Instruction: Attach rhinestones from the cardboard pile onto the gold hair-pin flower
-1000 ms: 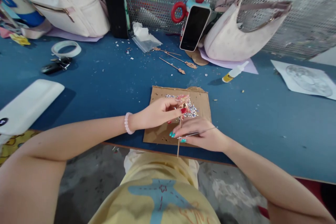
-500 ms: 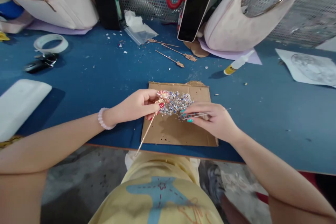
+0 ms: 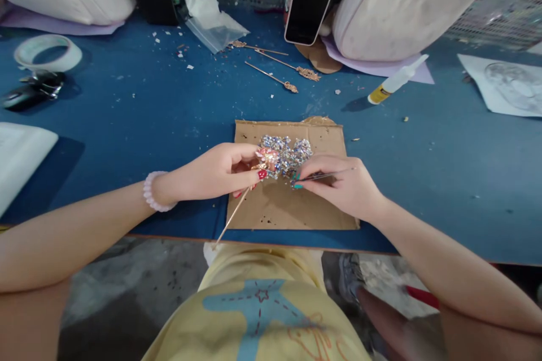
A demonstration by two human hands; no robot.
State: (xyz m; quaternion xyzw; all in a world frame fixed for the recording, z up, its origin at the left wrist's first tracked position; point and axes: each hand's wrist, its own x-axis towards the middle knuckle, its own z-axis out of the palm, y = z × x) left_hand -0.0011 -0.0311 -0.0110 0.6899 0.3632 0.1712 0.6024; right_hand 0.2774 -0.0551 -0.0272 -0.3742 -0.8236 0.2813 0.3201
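My left hand (image 3: 228, 172) is closed around the head of a gold hairpin (image 3: 232, 217), its long stick slanting down toward the table's front edge. A pink, shiny ornament (image 3: 267, 159) shows at the fingertips. My right hand (image 3: 345, 183) pinches thin metal tweezers (image 3: 326, 175), with the tips down by the pile. Between the hands, a heap of silver and blue rhinestones (image 3: 285, 149) lies on a piece of cardboard (image 3: 296, 208). Fingers hide part of the hairpin's head, and what the tweezer tips touch is too small to make out.
Several gold hairpins (image 3: 271, 76) lie behind the cardboard near a plastic bag (image 3: 215, 25). A phone (image 3: 313, 0) leans at the back beside a white handbag (image 3: 372, 22). A glue bottle (image 3: 398, 80) stands right; a tape roll (image 3: 47, 53) lies left.
The view has tilted down and closer. My left hand has turned the hairpin so its pink ornament shows more. My right hand's fingers have drawn closer together on the tweezers.
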